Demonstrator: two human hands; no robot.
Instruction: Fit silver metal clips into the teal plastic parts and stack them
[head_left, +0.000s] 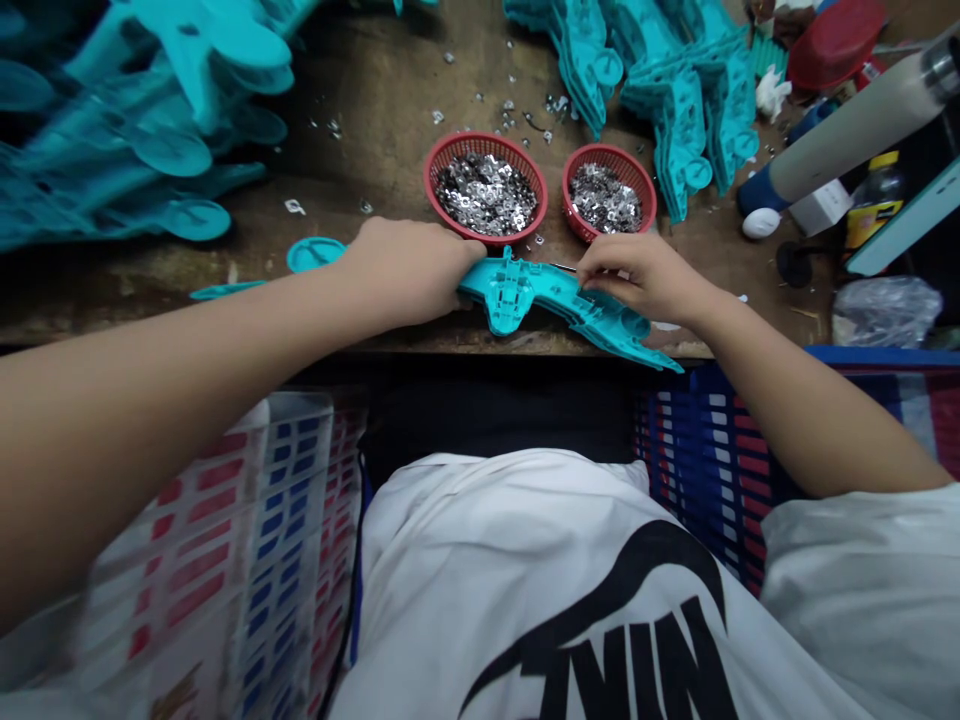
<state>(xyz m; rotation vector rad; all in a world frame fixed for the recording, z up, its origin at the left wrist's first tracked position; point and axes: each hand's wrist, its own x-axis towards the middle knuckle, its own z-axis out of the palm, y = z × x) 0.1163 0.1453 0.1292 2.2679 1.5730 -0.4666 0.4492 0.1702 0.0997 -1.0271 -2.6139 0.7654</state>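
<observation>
A long, curved turquoise plastic part [510, 295] lies across the table's front edge, its ribbed inner side facing up. My left hand [412, 270] is closed around its left half and hides much of it; a round turquoise disc end [316, 254] shows beyond the wrist. Over the right half of the part, my right hand [637, 275] is closed in a pinch. A thin dark sliver shows by its fingertips, too small to name. Just behind the hands stand two red baskets of small shiny metal pieces, a larger one [430, 190] and a smaller one [651, 205].
Turquoise parts are piled at the left [172, 100] and stacked at the back right [682, 100]. Loose metal bits lie scattered on the wooden table [375, 100]. At the right are a pale bottle [847, 130] and a clear plastic bag [885, 310]. Plastic crates [247, 500] flank my lap.
</observation>
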